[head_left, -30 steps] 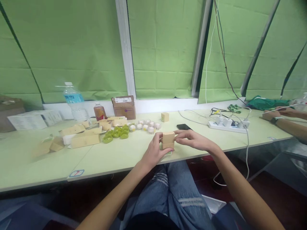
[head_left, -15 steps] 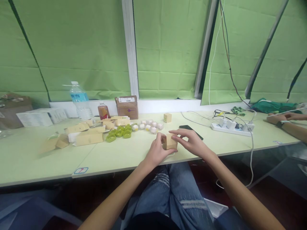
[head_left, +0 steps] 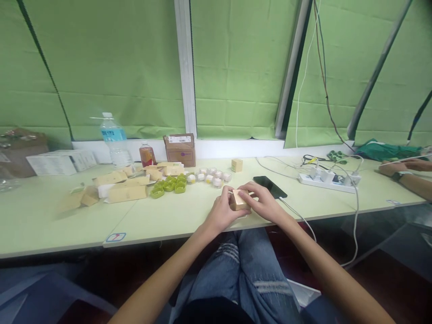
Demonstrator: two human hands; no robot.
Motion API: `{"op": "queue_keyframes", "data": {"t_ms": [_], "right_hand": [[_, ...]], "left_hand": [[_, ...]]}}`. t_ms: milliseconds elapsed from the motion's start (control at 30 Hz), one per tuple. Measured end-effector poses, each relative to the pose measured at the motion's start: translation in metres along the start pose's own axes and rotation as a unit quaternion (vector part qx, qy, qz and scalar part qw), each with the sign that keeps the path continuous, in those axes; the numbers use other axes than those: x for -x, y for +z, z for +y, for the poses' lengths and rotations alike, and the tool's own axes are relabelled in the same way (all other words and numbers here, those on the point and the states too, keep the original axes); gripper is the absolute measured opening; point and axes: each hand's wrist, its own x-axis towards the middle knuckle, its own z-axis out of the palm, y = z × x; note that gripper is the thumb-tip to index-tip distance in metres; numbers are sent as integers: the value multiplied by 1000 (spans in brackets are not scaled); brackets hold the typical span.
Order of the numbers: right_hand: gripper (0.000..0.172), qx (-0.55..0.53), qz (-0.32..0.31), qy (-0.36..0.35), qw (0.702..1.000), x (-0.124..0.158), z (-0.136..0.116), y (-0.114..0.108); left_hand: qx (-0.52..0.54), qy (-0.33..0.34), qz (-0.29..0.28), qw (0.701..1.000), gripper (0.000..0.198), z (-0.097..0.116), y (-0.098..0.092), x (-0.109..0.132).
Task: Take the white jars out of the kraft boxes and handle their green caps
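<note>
Near the table's front edge my left hand (head_left: 221, 210) is wrapped round a small tan cardboard box (head_left: 239, 203), gripping it from the left. My right hand (head_left: 261, 202) lies over the box's top right, its fingers pressing on the top flap. A similar small closed box (head_left: 236, 165) stands farther back. Beyond my hands to the left are several small round clear containers with pinkish and white contents (head_left: 217, 182) and several green open holders (head_left: 168, 185).
Flattened tan cartons (head_left: 127, 193) lie left of the green holders. A water bottle (head_left: 116, 141), a drink bottle (head_left: 147, 155) and a brown box (head_left: 180, 150) stand behind. At right are a phone (head_left: 270, 186), a power strip (head_left: 329, 182) with cables, and another person's hand (head_left: 393, 168).
The box's upright top flap has folded down, and my right hand has moved lower and left onto it. The view has shifted slightly; more of the phone and its cable shows.
</note>
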Motion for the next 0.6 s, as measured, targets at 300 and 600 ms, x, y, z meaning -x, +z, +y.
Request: {"op": "queue_keyframes", "data": {"t_ms": [300,600], "right_hand": [[35,54,-44,-8,998,-2,-1,-2],[28,90,-108,-58,988,3,-18,-14]], "left_hand": [[4,7,-10,1000,67,0,0,0],[-71,50,12,996,38,5,-4,1]]}}
